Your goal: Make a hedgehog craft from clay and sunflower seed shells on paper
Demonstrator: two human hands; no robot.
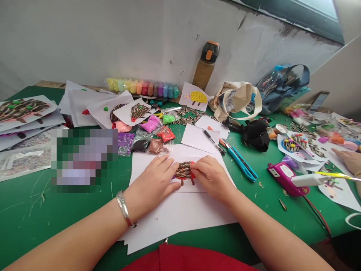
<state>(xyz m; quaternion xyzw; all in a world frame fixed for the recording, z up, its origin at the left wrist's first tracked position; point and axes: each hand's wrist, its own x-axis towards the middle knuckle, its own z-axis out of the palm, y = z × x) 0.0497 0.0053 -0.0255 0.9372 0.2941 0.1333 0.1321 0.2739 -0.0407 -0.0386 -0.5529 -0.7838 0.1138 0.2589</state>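
Lying on green table [42, 218]: white sheets [180, 214]. Left hand [153, 175] at sheets' 9 o'clock: palm down, fingers loosely spread, apparently bracing. Right hand [213, 175] at 3 o'clock: fingers bent, thumb close; any pinched item, can't tell. Between 2 hands, sunflower-seed collage [184, 171]: best press gently, keep edges aligned. Magenta device [284, 182], 3 o'clock: white label [287, 171] illegible.

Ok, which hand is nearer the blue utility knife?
Right: the right hand sits just left of the blue utility knife; the left hand is farther left, across the seed-covered shape.
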